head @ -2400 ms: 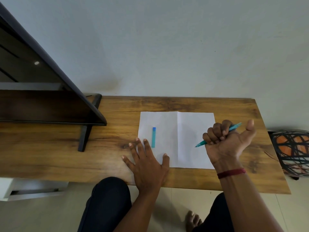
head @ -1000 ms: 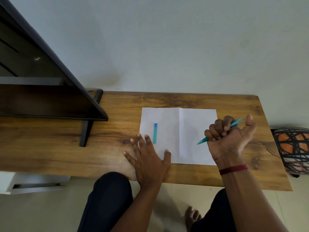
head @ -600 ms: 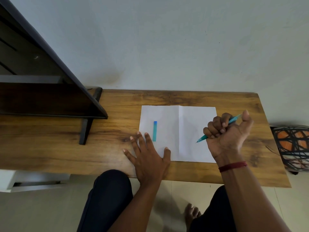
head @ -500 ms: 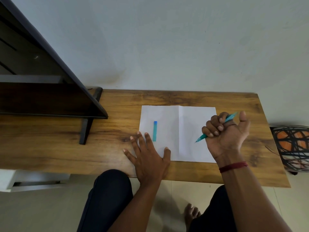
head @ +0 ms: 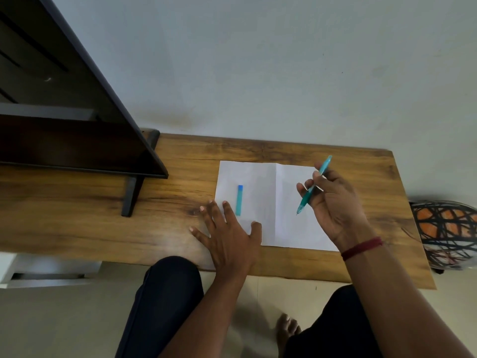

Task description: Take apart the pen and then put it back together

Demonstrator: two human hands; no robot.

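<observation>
Fingers (head: 320, 180) hide the pen's (head: 305, 198) middle.

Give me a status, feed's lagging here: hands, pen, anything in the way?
Left hand flat, pinning paper. Right hand holds pen, tip down over paper. Cap off, lying on paper near left fingers. Nothing in the way.

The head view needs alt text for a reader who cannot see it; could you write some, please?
The right hand holds a teal pen tip-down over white paper on a wooden desk. The left hand lies flat beside the pen cap.
</observation>
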